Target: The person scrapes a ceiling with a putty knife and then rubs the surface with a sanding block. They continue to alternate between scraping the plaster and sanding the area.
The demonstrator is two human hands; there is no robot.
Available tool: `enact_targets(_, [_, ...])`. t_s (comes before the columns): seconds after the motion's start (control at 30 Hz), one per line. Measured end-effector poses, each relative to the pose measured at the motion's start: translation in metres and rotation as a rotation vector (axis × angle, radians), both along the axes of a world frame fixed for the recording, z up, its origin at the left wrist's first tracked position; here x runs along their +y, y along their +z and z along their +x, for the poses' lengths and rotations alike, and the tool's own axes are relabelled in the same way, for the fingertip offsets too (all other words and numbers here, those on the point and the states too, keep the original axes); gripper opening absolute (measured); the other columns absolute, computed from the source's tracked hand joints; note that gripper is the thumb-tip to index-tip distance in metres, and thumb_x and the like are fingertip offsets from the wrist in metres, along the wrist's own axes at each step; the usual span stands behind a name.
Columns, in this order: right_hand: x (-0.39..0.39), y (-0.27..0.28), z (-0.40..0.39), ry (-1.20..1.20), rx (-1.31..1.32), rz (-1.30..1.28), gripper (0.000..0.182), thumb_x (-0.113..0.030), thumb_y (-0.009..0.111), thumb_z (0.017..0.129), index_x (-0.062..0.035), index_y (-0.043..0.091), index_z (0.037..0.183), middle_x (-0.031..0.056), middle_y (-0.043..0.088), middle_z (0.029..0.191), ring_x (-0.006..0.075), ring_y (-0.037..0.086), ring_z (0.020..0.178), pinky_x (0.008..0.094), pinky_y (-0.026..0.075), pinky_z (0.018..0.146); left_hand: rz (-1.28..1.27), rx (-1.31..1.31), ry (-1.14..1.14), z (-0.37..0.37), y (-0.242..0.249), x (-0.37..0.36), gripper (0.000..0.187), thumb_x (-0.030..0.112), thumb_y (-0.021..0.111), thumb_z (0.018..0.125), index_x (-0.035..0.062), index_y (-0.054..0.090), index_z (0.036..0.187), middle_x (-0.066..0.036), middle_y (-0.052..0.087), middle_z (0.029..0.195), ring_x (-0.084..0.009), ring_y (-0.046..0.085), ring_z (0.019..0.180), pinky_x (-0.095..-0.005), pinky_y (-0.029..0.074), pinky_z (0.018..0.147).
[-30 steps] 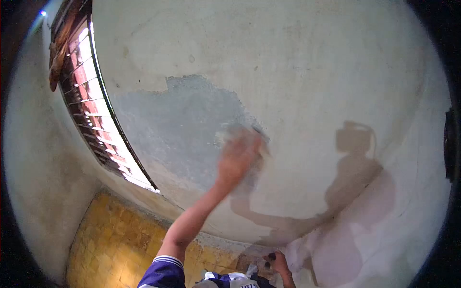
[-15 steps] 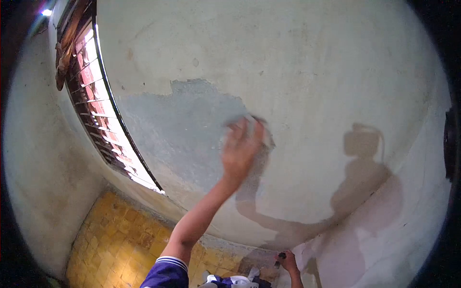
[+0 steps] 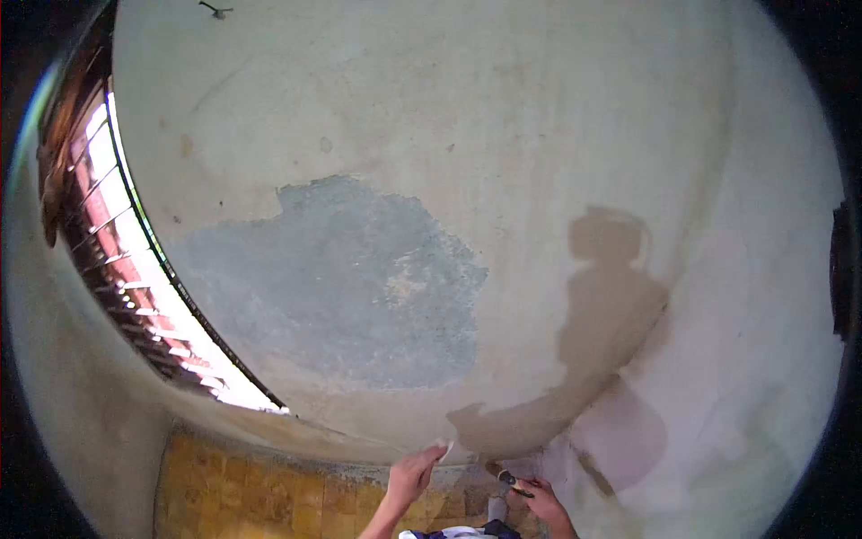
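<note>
Low in the view, my left hand is closed on a small white piece, perhaps folded paper or cloth, in front of the wall's base. My right hand, to its right, grips the dark handle of a scraper-like tool whose brownish end points up and left. Neither hand touches the grey patch. That rough-edged grey patch lies on the pale wall, with a small lighter spot inside it near its right side.
A barred window runs down the left side. Yellow tiles cover the floor below. My shadow falls on the wall at the right. A small dark hook sticks out at the top left.
My left hand has come down from the patch's right edge to the bottom of the view. My right hand shows more fully with its tool. The camera view has shifted.
</note>
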State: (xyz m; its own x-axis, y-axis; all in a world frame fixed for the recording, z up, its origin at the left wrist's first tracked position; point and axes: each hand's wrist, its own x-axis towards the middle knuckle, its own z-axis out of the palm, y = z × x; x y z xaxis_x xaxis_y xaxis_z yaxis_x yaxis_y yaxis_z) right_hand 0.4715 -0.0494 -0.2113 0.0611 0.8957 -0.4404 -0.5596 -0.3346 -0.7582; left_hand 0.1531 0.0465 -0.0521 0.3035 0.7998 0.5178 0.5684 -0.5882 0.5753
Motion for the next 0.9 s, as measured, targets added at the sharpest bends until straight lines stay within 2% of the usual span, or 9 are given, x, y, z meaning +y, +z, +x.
enact_targets(0.1, [-0.003,0.025,-0.026,-0.019,0.137,-0.001,0.024,-0.013,0.068,0.084,-0.0043,0.060,0.104,0.0088,0.062,0.089,0.0229,0.061,0.074,0.0369,0.054,0.068,-0.278,0.125,0.080,-0.036,-0.038,-0.058,0.023,0.006,0.060,0.087,0.0077,0.061,0.109,-0.015,0.067,0.096,-0.0257,0.066,0.075,-0.0338,0.053,0.071])
enact_targets(0.2, [0.010,0.084,-0.051,0.047,0.224,0.023,0.022,-0.013,0.066,0.085,-0.0039,0.059,0.104,0.0106,0.060,0.091,0.0231,0.059,0.071,0.0352,0.053,0.068,-0.490,-0.359,0.056,-0.062,-0.026,-0.099,0.026,0.014,0.048,0.097,0.0066,0.060,0.119,-0.012,0.069,0.101,-0.0263,0.066,0.091,-0.0350,0.051,0.079])
enact_targets(0.3, [0.023,0.113,-0.083,0.066,0.398,0.121,0.025,-0.017,0.064,0.087,-0.0025,0.058,0.107,0.0133,0.061,0.096,0.0235,0.060,0.073,0.0332,0.052,0.066,-0.607,-0.513,0.087,-0.100,-0.045,-0.107,0.026,0.012,0.048,0.096,0.0071,0.065,0.116,-0.014,0.067,0.110,-0.0253,0.065,0.101,-0.0348,0.051,0.083])
enact_targets(0.43, [0.039,0.180,-0.149,-0.046,0.479,0.226,0.034,-0.018,0.064,0.088,0.0024,0.056,0.113,0.0157,0.061,0.102,0.0202,0.057,0.075,0.0297,0.048,0.065,-0.685,-0.523,0.159,-0.127,0.019,-0.095,0.026,0.011,0.053,0.093,0.0031,0.063,0.116,-0.014,0.067,0.110,-0.0252,0.065,0.102,-0.0323,0.050,0.088])
enact_targets(0.47, [0.043,0.194,-0.169,-0.149,0.429,0.180,0.041,-0.028,0.058,0.091,0.0027,0.051,0.118,0.0150,0.058,0.095,0.0197,0.054,0.067,0.0291,0.045,0.058,-0.641,-0.558,0.148,-0.133,0.032,-0.092,0.026,0.010,0.053,0.093,0.0024,0.063,0.115,-0.014,0.067,0.111,-0.0248,0.064,0.103,-0.0324,0.049,0.088])
enact_targets(0.57, [0.040,0.207,-0.196,-0.120,0.724,0.174,0.037,-0.026,0.056,0.092,0.0017,0.052,0.116,0.0131,0.059,0.094,0.0166,0.053,0.066,0.0279,0.045,0.062,-0.527,-0.667,0.117,-0.144,0.067,-0.084,0.026,0.006,0.053,0.093,0.0004,0.063,0.116,-0.014,0.066,0.114,-0.0236,0.064,0.104,-0.0330,0.049,0.090])
enact_targets(0.73, [0.039,0.239,-0.221,-0.061,0.521,0.402,0.036,-0.029,0.053,0.094,-0.0045,0.049,0.121,0.0117,0.057,0.090,0.0140,0.047,0.055,0.0282,0.037,0.052,-0.407,-0.806,0.137,-0.158,0.068,-0.073,0.025,0.002,0.047,0.095,-0.0028,0.062,0.115,-0.014,0.065,0.115,-0.0208,0.062,0.104,-0.0332,0.049,0.088])
enact_targets(0.83, [0.053,0.267,-0.216,-0.127,0.254,0.549,0.039,-0.026,0.052,0.095,-0.0058,0.044,0.128,0.0111,0.059,0.087,0.0132,0.048,0.054,0.0287,0.038,0.050,-0.643,-0.689,0.206,-0.167,0.074,-0.064,0.025,0.002,0.046,0.096,-0.0049,0.059,0.116,-0.015,0.064,0.116,-0.0230,0.062,0.104,-0.0329,0.050,0.087])
enact_targets(0.9, [0.068,0.296,-0.211,-0.192,-0.027,0.658,0.041,-0.025,0.053,0.096,-0.0046,0.042,0.129,0.0110,0.059,0.087,0.0124,0.050,0.056,0.0275,0.040,0.051,-0.398,-0.606,0.171,-0.171,0.079,-0.051,0.025,0.003,0.046,0.096,-0.0042,0.059,0.116,-0.015,0.065,0.113,-0.0219,0.063,0.102,-0.0335,0.051,0.085])
